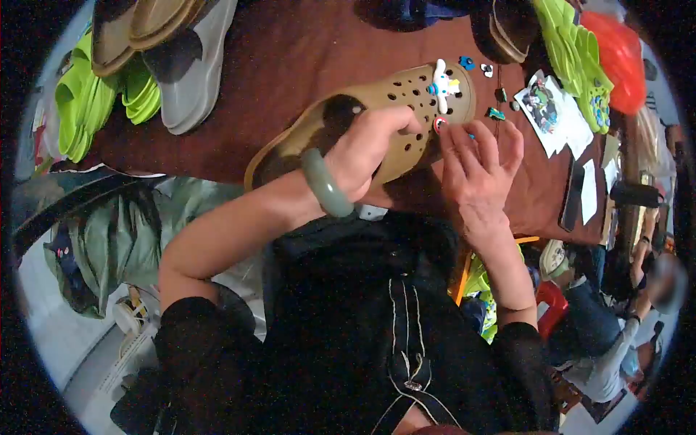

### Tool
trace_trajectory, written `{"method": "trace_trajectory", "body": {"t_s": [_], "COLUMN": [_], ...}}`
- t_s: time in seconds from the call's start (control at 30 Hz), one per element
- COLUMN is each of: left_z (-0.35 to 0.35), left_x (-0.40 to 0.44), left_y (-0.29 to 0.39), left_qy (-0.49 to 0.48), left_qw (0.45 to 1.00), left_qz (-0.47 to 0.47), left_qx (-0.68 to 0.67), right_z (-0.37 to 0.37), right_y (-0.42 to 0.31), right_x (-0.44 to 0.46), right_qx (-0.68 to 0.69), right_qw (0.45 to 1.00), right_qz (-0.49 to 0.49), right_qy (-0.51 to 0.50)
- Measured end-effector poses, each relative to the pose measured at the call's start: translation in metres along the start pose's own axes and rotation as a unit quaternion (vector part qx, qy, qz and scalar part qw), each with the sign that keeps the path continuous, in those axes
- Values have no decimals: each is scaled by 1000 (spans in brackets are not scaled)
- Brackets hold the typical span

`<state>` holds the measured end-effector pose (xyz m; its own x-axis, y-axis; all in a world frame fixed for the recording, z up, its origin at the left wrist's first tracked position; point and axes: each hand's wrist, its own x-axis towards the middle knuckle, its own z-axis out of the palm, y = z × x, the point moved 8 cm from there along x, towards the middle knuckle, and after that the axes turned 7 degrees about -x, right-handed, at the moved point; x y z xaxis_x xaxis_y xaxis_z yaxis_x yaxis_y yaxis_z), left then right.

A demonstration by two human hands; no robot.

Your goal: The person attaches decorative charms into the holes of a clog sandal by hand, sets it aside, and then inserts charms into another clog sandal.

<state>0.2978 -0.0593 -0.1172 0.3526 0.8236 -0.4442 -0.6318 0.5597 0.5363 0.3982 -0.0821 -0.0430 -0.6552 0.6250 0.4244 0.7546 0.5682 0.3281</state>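
Note:
A tan clog [395, 148] with round holes lies across the brown cloth, toe up and to the right. A white character charm with blue and yellow parts [441, 87] sits on its toe. My left hand [366, 145], with a green bangle at the wrist, grips the clog by its opening; some fingers are hidden inside. My right hand [478, 163] is at the clog's lower toe side, fingers bent and tips together at a small round red-and-white shoe charm [439, 125]. A bit of blue shows between those fingers. Several small charms, one of them green [496, 114], lie right of the toe.
Stacked green clogs [87, 94] and a grey sandal [192, 80] stand at the left. More green clogs [573, 51], a red plastic bag [616, 61] and printed sheets [547, 109] are at the right. Another person [602, 326] sits at the lower right.

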Motion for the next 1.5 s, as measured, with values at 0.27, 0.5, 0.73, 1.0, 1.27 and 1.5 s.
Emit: {"method": "trace_trajectory", "body": {"t_s": [0.27, 0.5, 0.73, 1.0, 1.27, 1.5], "left_z": [-3, -9, -10, 2, -10, 3], "left_x": [-3, 8, 5, -1, 0, -3], "left_y": [0, 3, 2, 5, 6, 10], "left_qy": [-9, -98, -45, -16, -61, 6], "left_qw": [1000, 986, 999, 1000, 994, 999], "left_qz": [-2, 87, 27, -11, 69, 40], "left_qx": [20, 99, 10, -5, 61, -2], "right_z": [11, 44, 99, 101, 89, 30], "right_y": [-2, 85, 176, 174, 165, 99], "right_x": [4, -20, -78, -71, -61, -17], "right_qx": [42, 459, 147, 152, 199, 345], "right_qw": [996, 868, 943, 942, 936, 909], "right_qz": [-47, 188, 298, 295, 289, 208], "right_qy": [-56, -30, -33, -37, 29, 107]}}
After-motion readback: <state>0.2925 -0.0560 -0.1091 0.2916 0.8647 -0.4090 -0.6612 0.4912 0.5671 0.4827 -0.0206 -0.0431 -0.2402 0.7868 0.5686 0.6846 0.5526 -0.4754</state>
